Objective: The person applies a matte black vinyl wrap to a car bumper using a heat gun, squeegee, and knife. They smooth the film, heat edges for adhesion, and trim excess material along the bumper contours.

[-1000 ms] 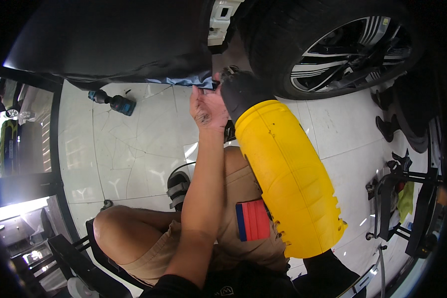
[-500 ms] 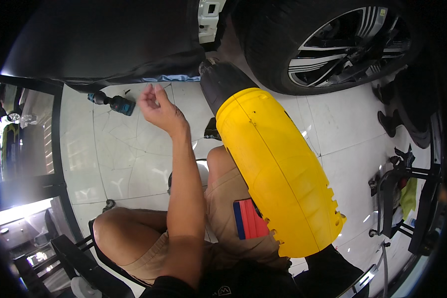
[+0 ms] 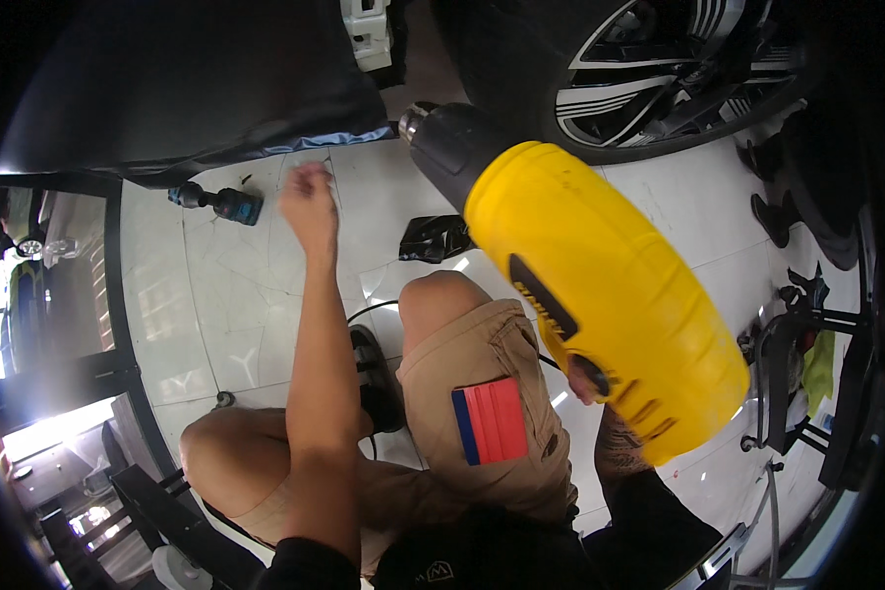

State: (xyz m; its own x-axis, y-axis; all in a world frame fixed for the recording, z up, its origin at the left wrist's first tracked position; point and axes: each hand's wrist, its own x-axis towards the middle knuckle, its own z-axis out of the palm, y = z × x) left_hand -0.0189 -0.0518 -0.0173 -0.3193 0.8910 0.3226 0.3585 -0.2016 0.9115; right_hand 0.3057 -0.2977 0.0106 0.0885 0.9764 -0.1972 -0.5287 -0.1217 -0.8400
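Observation:
My right hand point(image 3: 587, 382), mostly hidden, grips a yellow heat gun point(image 3: 608, 295), whose metal nozzle point(image 3: 412, 123) points up-left toward the lower edge of a dark film-covered car panel point(image 3: 206, 79). The film edge point(image 3: 324, 141) is wrinkled and shiny bluish. My left hand point(image 3: 307, 192) is held just below that edge, apart from the gun, its fingers blurred. A red squeegee with a dark blue edge point(image 3: 492, 421) rests on my right thigh.
Car wheel point(image 3: 678, 84) at upper right. Cordless power tool point(image 3: 234, 205) and black sheet piece point(image 3: 433, 236) on white tiled floor. Another person's dark legs and shoes point(image 3: 777, 211) stand right, near a rolling stand point(image 3: 814, 383) with green cloth. Glass panel point(image 3: 49, 285) at left.
My left hand has left the film edge, moving left and a little down, then slightly right. The heat gun has turned and shifted right, exposing more of my right hand and the squeegee.

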